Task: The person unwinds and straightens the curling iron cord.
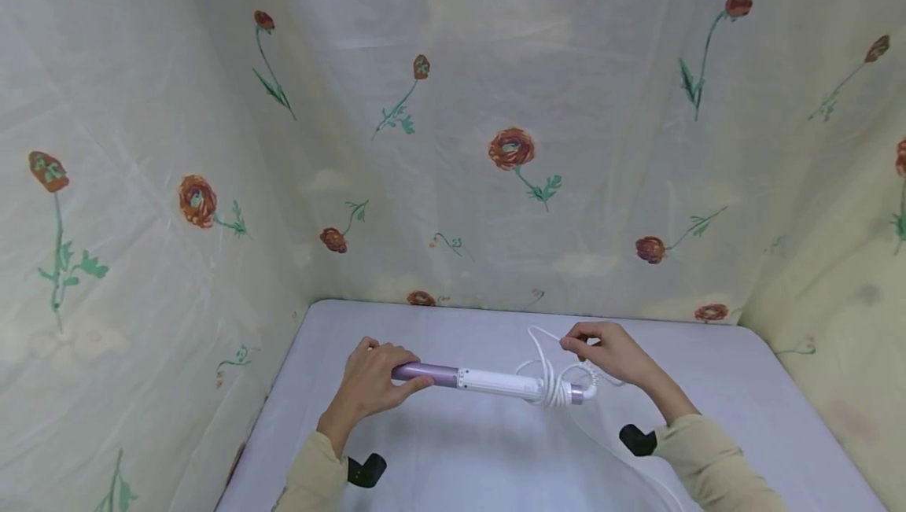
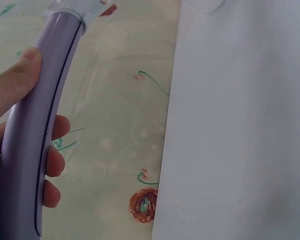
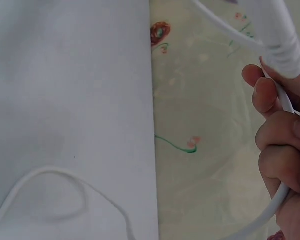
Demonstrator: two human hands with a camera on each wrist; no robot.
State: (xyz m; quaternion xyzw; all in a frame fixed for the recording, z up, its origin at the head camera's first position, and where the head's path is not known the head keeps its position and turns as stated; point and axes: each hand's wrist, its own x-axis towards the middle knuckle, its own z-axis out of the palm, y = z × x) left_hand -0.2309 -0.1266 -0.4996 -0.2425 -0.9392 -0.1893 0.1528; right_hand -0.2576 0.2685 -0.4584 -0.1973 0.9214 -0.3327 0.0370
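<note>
A purple-and-white hair straightener (image 1: pixel 495 383) is held level above the table, its purple end to the left. My left hand (image 1: pixel 378 378) grips that purple end; in the left wrist view the thumb lies along one side of the purple body (image 2: pixel 37 110) and fingertips show on the other. White cord (image 1: pixel 555 390) is looped several times around the white handle near its right end. My right hand (image 1: pixel 612 351), above and right of that end, pinches a stretch of the cord. In the right wrist view the cord (image 3: pixel 285 100) runs through its curled fingers.
A loose length of cord (image 3: pixel 45 170) trails over the white table (image 1: pixel 453 473) toward its front right. Flower-printed sheeting (image 1: pixel 453 182) hangs behind the table and on both sides. A black wrist-worn piece (image 1: pixel 366 470) shows by each sleeve.
</note>
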